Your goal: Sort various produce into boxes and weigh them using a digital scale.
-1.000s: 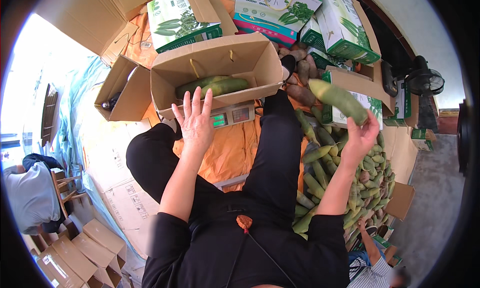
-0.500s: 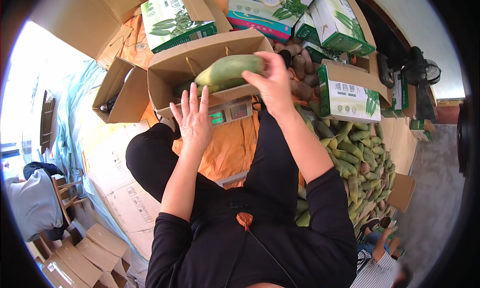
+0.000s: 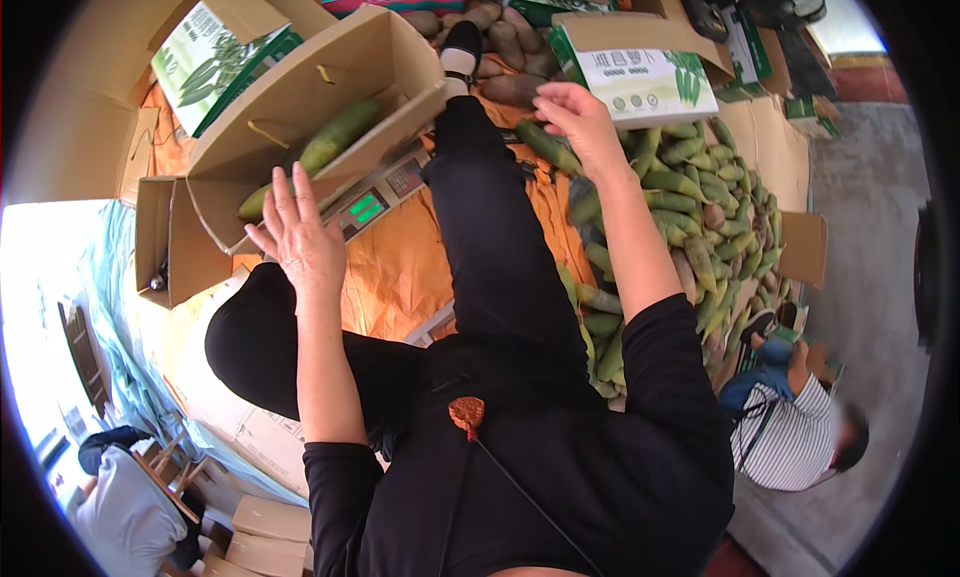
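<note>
A long green radish [image 3: 338, 142] lies in an open cardboard box [image 3: 215, 182] at the upper left; whether its paler lower end belongs to a second radish I cannot tell. My left hand [image 3: 303, 245] is open, fingers spread over the box's near edge beside the radish, partly covering it. A scale [image 3: 385, 195] with a lit green display shows along the box's near side. My right hand [image 3: 585, 127] is open and holds nothing, its fingers loosely curved. It hovers near a green radish [image 3: 550, 149] at the edge of a large radish pile [image 3: 700, 212].
A printed white-and-green box [image 3: 650, 85] stands behind the pile. Reddish-brown roots [image 3: 510, 47] lie near my foot. Another printed box [image 3: 215, 62] and a small open carton [image 3: 180, 247] flank the scale's box. People sit at lower left and lower right.
My right hand has let go of the green radish it held over the box and moved right toward the pile. My left hand stays by the box. The view has turned rightward.
</note>
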The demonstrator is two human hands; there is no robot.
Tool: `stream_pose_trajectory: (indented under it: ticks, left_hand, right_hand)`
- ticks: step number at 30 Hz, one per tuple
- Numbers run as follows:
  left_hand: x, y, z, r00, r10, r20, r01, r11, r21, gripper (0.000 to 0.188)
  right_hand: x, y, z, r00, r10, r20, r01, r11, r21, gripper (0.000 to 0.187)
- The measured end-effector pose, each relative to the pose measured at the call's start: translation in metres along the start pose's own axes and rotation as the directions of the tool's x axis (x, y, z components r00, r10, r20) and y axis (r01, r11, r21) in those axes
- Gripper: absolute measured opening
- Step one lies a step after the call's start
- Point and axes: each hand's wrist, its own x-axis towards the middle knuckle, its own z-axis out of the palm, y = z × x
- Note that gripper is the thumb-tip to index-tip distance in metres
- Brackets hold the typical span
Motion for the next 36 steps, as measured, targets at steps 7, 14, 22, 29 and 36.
stream_pose_trajectory:
  ticks: [7, 14, 22, 29, 36]
  left_hand:
    - [-0.001, 0.006, 0.003, 0.999, -0.003, -0.034, 0.005, 0.999, 0.051, 0.092]
    - [0.000, 0.009, 0.007, 0.998, 0.021, -0.062, -0.018, 0.998, 0.054, 0.089]
    - [0.000, 0.004, 0.008, 0.999, 0.013, -0.039, -0.010, 0.998, 0.060, 0.091]
    - [0.004, 0.012, 0.011, 0.999, 0.007, -0.031, -0.006, 1.000, 0.029, 0.090]
    - [-0.002, -0.001, -0.001, 0.998, -0.057, -0.012, 0.057, 0.994, 0.093, 0.089]
  right_hand:
    - [-0.049, 0.159, -0.074, 0.928, 0.309, -0.208, -0.335, 0.936, -0.104, 0.023]
    - [-0.125, 0.297, -0.088, 0.874, 0.405, -0.269, -0.486, 0.720, -0.495, 0.022]
    - [-0.207, 0.388, -0.108, 0.793, 0.560, -0.240, -0.499, 0.372, -0.783, 0.032]
    - [-0.239, 0.418, -0.114, 0.637, 0.703, -0.315, -0.771, 0.582, -0.260, 0.067]
    - [-0.201, 0.360, -0.075, 0.630, 0.712, -0.310, -0.628, 0.234, -0.742, 0.078]
